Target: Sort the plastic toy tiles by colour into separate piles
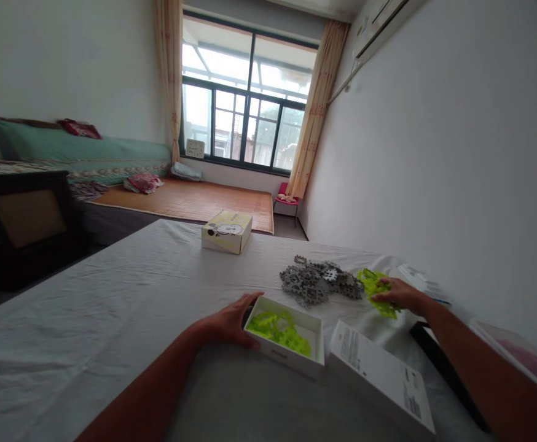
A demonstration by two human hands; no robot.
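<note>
My left hand (232, 320) grips the left end of an open white box (318, 344), thumb on the near side and fingers at the far corner. Inside the box lie bright yellow-green notched plastic pieces (280, 331). Off to the right, my right hand (400, 293) is closed on more yellow-green plastic pieces (373, 281) at the edge of a pile; how many it holds is hidden. Beside that pile spreads a heap of grey notched plastic pieces (312, 282).
A white box lid (379, 371) with printed text lies right of the open box. A black flat object (448, 374) rests under my right forearm. Toward the table's far edge stands a yellow and white box (226, 232). A white cloth (112, 294) covers the table.
</note>
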